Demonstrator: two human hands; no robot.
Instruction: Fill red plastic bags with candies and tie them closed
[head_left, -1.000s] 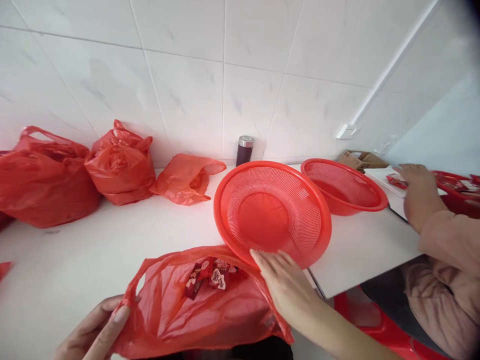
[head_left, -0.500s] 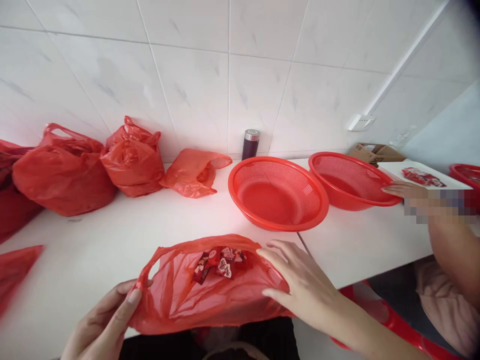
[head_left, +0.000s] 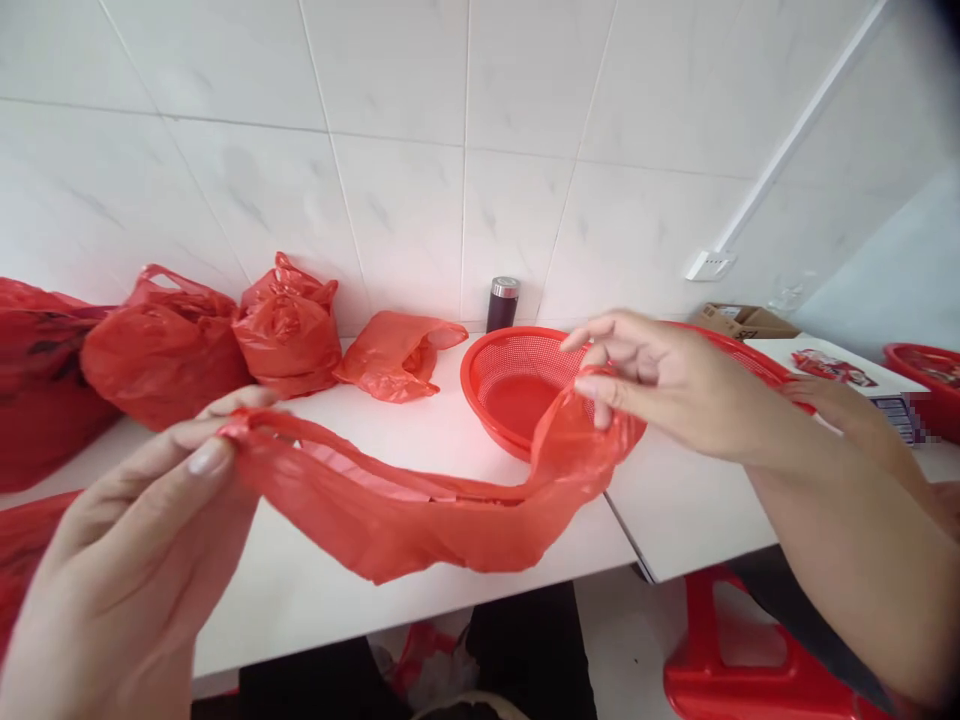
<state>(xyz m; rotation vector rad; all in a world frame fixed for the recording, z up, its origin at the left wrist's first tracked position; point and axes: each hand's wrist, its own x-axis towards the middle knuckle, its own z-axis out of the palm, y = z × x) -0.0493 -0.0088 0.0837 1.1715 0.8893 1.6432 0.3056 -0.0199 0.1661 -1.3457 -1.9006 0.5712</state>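
Note:
Stretched between my hands is a red plastic bag (head_left: 450, 530), raised at both ends with its middle sagging. My left hand (head_left: 150, 530) pinches one handle between thumb and fingers. At the other end, my right hand (head_left: 652, 385) grips the second handle, in front of a red mesh basket (head_left: 480, 400). The bag's side now hides nearly all of what lies in it; only a thin strip of its inside shows along the mouth.
Several filled red bags (head_left: 165, 350) and a flatter red bag (head_left: 390, 355) line the wall at the left. A dark flask (head_left: 502, 305) stands behind the basket. At the right are another person's hand (head_left: 847, 405), a cardboard box (head_left: 742, 320) and a red stool (head_left: 720, 680).
My hands have lifted the bag by its handles, and its mouth has narrowed. My right hand has moved up from the bag's rim and closed on a handle. The wrapped pieces inside are now hidden.

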